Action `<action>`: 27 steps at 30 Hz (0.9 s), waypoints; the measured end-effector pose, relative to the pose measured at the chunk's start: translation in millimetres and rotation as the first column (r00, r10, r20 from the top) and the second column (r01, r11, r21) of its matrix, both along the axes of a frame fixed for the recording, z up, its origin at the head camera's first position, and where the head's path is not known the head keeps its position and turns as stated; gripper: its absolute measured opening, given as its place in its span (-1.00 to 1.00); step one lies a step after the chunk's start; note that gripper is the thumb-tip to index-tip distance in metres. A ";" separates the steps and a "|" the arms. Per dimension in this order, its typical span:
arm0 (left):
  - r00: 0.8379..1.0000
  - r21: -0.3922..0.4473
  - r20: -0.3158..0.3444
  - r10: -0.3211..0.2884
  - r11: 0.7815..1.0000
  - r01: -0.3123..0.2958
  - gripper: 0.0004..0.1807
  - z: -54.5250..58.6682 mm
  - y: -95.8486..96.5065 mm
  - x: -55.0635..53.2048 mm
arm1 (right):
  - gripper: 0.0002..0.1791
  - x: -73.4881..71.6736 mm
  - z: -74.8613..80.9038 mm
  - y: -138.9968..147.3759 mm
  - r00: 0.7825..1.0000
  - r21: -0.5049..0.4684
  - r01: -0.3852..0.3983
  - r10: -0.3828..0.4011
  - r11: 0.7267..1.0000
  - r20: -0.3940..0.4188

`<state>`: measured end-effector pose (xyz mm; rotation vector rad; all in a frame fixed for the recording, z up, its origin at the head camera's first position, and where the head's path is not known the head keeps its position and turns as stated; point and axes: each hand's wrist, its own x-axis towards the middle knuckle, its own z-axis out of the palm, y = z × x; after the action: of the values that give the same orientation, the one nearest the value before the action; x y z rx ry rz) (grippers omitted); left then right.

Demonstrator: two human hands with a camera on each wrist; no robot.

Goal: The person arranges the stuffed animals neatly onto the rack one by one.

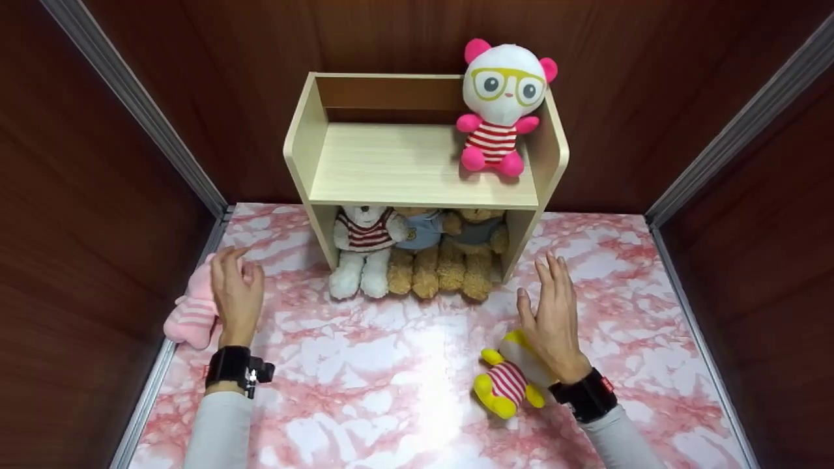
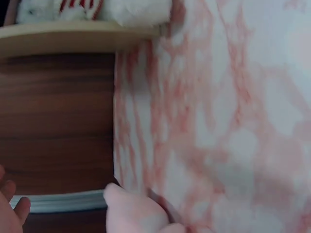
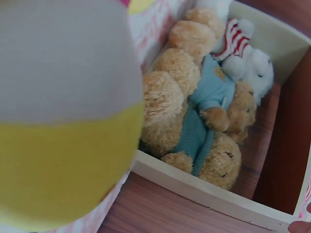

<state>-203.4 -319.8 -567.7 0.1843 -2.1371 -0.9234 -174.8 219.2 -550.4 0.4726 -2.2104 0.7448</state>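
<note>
My left hand [image 1: 238, 293] hovers by a pink plush toy [image 1: 195, 312] with a striped body at the left edge of the table, overlapping part of it in the head view. Its fingers are loosely bent around nothing. The same pink plush toy [image 2: 138, 213] shows low in the left wrist view, apart from the fingers. My right hand [image 1: 554, 312], fingers extended, is over a yellow plush toy [image 1: 508, 384] in a red-and-white striped top, hiding part of its head. That yellow plush toy [image 3: 68, 165] fills the left of the right wrist view.
A pale wooden shelf [image 1: 417, 163] stands at the back of the pink marbled table [image 1: 365, 365]. A pink-and-white panda plush [image 1: 498, 117] sits at the right of its upper level. Below are a white bear [image 1: 361, 254] and two brown bears [image 1: 475, 260]. Dark panels [image 1: 98, 215] surround the table.
</note>
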 end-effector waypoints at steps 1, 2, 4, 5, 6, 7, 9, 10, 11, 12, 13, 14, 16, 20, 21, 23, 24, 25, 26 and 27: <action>1.000 -0.021 0.002 0.028 0.999 -0.028 -0.68 -3.4 -4.8 -0.2 | -0.39 0.6 -1.1 0.9 1.000 0.002 0.001 -0.001 1.000 0.000; 0.998 -0.050 0.009 0.055 0.997 -0.055 -0.69 -6.4 -9.5 -0.2 | -0.39 1.3 -2.3 1.7 1.000 0.001 0.002 -0.002 1.000 -0.001; 0.993 -0.117 0.049 0.104 0.988 -0.098 -0.68 -12.0 -19.1 0.5 | -0.39 2.7 -4.5 3.5 1.000 -0.001 0.001 -0.001 1.000 0.002; 0.989 -0.144 0.077 0.125 0.983 -0.113 -0.66 -14.4 -23.6 1.5 | -0.39 3.5 -5.7 4.3 1.000 -0.003 0.000 0.000 1.000 0.002; 0.983 -0.169 0.110 0.145 0.978 -0.125 -0.62 -16.7 -28.1 2.5 | -0.39 4.0 -6.9 5.2 1.000 -0.003 0.000 0.000 1.000 0.005; 0.975 -0.193 0.148 0.167 0.972 -0.137 -0.58 -18.8 -32.6 3.4 | -0.39 4.6 -8.1 6.0 1.000 -0.002 0.000 0.000 1.000 0.008; 0.944 -0.215 0.249 0.215 0.963 -0.163 -0.49 -21.7 -40.3 6.3 | -0.38 5.9 -9.9 7.3 1.000 -0.002 -0.002 0.002 1.000 0.017; 0.922 -0.217 0.305 0.239 0.960 -0.177 -0.42 -23.1 -43.5 8.0 | -0.38 6.5 -10.6 7.8 1.000 -0.001 -0.003 0.003 1.000 0.020; 0.896 -0.214 0.359 0.262 0.957 -0.194 -0.36 -24.7 -46.2 9.6 | -0.38 7.2 -11.2 8.3 1.000 0.000 -0.003 0.003 1.000 0.025; 0.865 -0.215 0.412 0.286 0.953 -0.213 -0.29 -26.4 -48.6 11.1 | -0.37 7.8 -11.5 8.6 1.000 0.000 -0.003 0.003 1.000 0.031; 0.835 -0.209 0.459 0.304 0.950 -0.231 -0.23 -28.0 -50.7 12.9 | -0.37 8.4 -11.9 8.5 0.999 0.000 -0.004 0.004 1.000 0.034; 0.808 -0.201 0.496 0.318 0.947 -0.249 -0.18 -30.6 -52.6 14.8 | -0.37 8.9 -12.3 8.4 0.999 -0.004 -0.006 0.006 1.000 0.039; 0.770 -0.176 0.542 0.337 0.941 -0.288 -0.09 -38.5 -54.5 19.0 | -0.36 9.4 -12.7 7.7 0.999 -0.009 -0.009 0.010 1.000 0.046; 0.754 -0.127 0.554 0.353 0.931 -0.343 0.02 -62.1 -53.2 29.1 | -0.37 9.2 -12.3 5.0 0.999 -0.014 -0.019 0.020 1.000 0.046; 0.749 -0.125 0.560 0.354 0.930 -0.346 0.03 -67.1 -52.8 31.4 | -0.37 8.9 -12.4 4.3 0.999 -0.013 -0.021 0.022 1.000 0.044; 0.736 -0.142 0.574 0.359 0.929 -0.343 0.05 -73.9 -53.3 35.0 | -0.37 8.4 -12.8 3.1 0.999 -0.013 -0.026 0.027 1.000 0.041; 0.722 -0.159 0.589 0.362 0.928 -0.336 0.05 -75.0 -54.6 36.0 | -0.37 8.0 -13.3 2.8 0.999 -0.012 -0.027 0.027 1.000 0.039; 0.711 -0.173 0.601 0.365 0.928 -0.330 0.06 -75.5 -55.8 36.8 | -0.37 7.8 -13.7 2.5 0.999 -0.012 -0.027 0.028 1.000 0.039; 0.703 -0.187 0.607 0.370 0.927 -0.326 0.06 -75.4 -57.1 37.4 | -0.37 7.6 -14.3 2.5 0.999 -0.011 -0.027 0.027 1.000 0.038; 0.698 -0.199 0.610 0.376 0.925 -0.325 0.04 -75.2 -58.2 37.7 | -0.37 7.4 -14.9 2.5 0.999 -0.011 -0.027 0.027 1.000 0.037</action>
<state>-165.7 -378.0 -642.9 0.9654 -2.6114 -0.5859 -167.5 221.6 -565.3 0.4875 -2.2372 0.7853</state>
